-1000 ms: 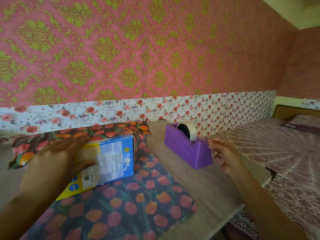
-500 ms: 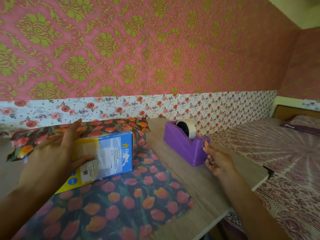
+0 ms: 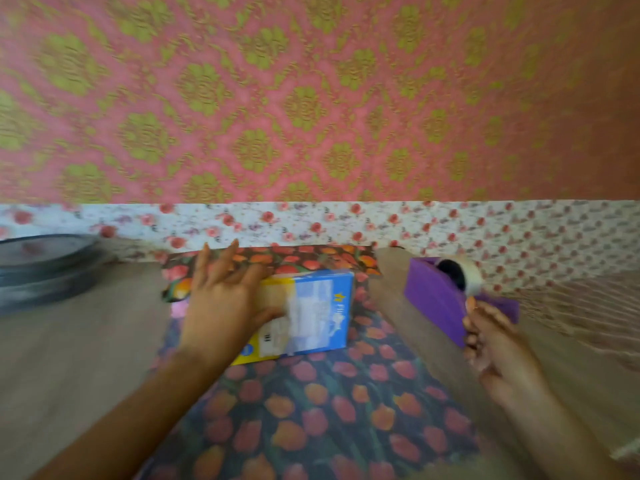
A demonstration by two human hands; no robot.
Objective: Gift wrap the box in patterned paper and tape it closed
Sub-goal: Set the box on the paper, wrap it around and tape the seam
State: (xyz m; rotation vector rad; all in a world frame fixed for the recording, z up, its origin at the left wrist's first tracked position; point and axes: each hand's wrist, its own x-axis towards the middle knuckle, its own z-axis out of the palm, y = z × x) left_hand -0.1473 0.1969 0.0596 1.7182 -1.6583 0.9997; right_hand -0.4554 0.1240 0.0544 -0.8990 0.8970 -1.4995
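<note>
Five spread left hand (image 3: pixel 221 306) fingers flat on box (image 3: pixel 311 313); right hand (image 3: pixel 498 344) grip unclear.

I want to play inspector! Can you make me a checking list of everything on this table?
Surface: wooden table, mostly bare on its left side.
Job's things: blue and yellow box lying on tulip wrapping paper; paper's far edge is folded up behind the box; purple tape dispenser to its right.
Clutter: dark round plate-like thing far left, blurred.
Hands: left hand pressed flat on the box; right hand at the dispenser's near end, fingers curled.
Cables: nothing seen.
Surroundings: pink and green patterned wall, floral strip, patterned bedspread at right.
</note>
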